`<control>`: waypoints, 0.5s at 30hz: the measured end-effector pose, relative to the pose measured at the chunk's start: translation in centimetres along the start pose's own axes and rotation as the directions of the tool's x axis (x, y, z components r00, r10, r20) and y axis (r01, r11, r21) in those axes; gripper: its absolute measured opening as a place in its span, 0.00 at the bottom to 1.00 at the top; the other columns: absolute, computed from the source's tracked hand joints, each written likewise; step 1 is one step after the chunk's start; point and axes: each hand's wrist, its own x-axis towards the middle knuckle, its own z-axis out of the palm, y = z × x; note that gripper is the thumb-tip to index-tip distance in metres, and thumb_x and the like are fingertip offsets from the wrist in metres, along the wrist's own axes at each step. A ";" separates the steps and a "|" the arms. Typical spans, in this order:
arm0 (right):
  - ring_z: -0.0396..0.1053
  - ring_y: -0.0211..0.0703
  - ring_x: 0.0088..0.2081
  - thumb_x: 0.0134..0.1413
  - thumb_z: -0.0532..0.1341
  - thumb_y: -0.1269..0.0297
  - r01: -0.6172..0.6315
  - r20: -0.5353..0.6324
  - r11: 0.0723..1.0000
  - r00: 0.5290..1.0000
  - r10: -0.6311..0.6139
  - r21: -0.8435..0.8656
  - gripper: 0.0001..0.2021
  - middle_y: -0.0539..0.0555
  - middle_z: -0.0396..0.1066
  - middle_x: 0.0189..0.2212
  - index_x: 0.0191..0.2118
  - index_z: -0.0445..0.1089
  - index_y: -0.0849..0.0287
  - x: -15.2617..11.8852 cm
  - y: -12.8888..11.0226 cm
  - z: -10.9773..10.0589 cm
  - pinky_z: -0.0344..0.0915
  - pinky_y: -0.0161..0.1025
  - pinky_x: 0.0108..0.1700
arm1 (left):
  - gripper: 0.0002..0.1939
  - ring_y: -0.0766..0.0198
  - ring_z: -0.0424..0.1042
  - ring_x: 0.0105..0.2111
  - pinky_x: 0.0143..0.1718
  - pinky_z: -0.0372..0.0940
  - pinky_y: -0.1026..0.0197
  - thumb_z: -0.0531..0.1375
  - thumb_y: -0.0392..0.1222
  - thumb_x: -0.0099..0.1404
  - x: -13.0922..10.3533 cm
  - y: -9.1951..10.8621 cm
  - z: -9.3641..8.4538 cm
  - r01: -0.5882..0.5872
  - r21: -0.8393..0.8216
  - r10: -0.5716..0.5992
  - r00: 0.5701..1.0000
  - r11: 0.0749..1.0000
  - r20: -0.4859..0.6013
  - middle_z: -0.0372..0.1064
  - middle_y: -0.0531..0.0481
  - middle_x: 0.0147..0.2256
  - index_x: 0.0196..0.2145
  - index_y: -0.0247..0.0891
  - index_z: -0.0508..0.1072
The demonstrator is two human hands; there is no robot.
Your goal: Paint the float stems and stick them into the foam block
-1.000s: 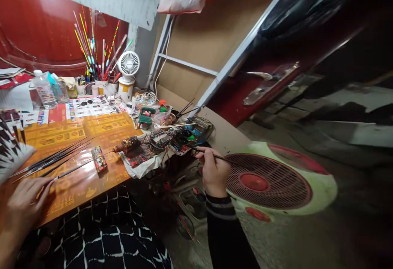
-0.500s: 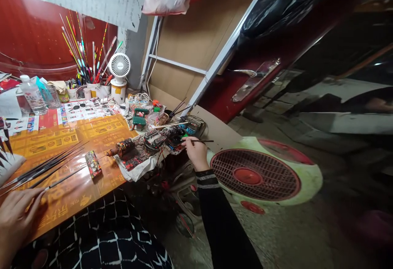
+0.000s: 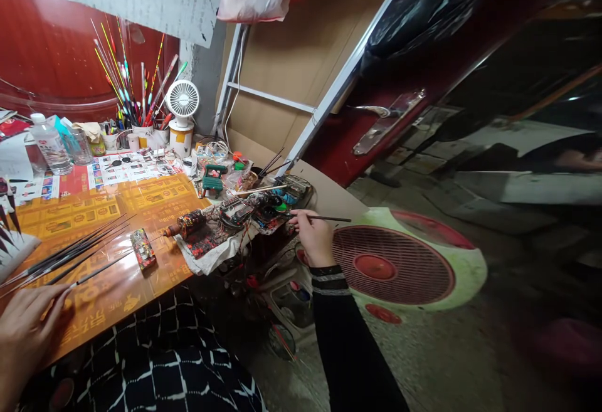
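My left hand (image 3: pixel 32 321), at the lower left of the table, is closed on a slim dark fishing float (image 3: pixel 101 269). The float's thin end reaches a paint-spattered block (image 3: pixel 142 249). Beyond that block, a paint-caked small motor (image 3: pixel 188 224) lies in line with it. On the other side, my right hand (image 3: pixel 314 236) pinches a thin paintbrush (image 3: pixel 332 218), its dark handle pointing right. The brush's tip is near a bright green spot of paint (image 3: pixel 281 207) at the crusted paint area; whether it touches cannot be made out. Several more slender dark floats (image 3: pixel 70 252) lie beside my left hand.
A small white fan (image 3: pixel 183 100) stands behind the table, beside a cup of colourful floats (image 3: pixel 143 131). A plastic bottle (image 3: pixel 51 148) is at the left. Right of the table sits a pale green box fan (image 3: pixel 463 274). Part of another person (image 3: pixel 580 158) shows far right.
My right hand has moved slightly right and down with the paintbrush, and more of the brush handle shows. My left hand and the float have stayed nearly still.
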 end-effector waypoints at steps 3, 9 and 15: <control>0.68 0.41 0.25 0.59 0.51 0.45 -0.046 -0.014 0.999 0.999 0.047 0.011 0.25 0.56 0.76 0.27 0.39 0.76 0.62 0.0 -0.4 -0.2 0.63 0.37 0.30 | 0.30 0.48 0.77 0.35 0.37 0.71 0.46 0.51 0.46 0.72 0.6 0.3 -0.5 -0.018 0.010 0.018 1.000 1.000 -0.017 0.78 0.54 0.39 0.68 0.68 0.52; 0.70 0.44 0.30 0.56 0.53 0.48 0.030 0.069 0.999 0.997 -0.032 0.029 0.23 0.57 0.77 0.31 0.41 0.76 0.60 -0.5 -1.3 -0.2 0.65 0.39 0.36 | 0.35 0.48 0.77 0.38 0.40 0.72 0.44 0.51 0.45 0.73 0.5 0.3 -0.6 -0.023 0.029 0.022 1.000 0.999 0.017 0.78 0.55 0.40 0.71 0.66 0.41; 0.72 0.45 0.31 0.53 0.54 0.50 0.036 0.105 0.999 0.994 -0.040 0.039 0.20 0.57 0.77 0.31 0.38 0.77 0.59 -0.7 -1.5 -0.3 0.67 0.41 0.38 | 0.36 0.47 0.77 0.38 0.41 0.73 0.43 0.51 0.45 0.73 0.2 0.1 -0.4 -0.022 0.015 0.022 1.000 1.000 0.018 0.78 0.55 0.40 0.71 0.65 0.40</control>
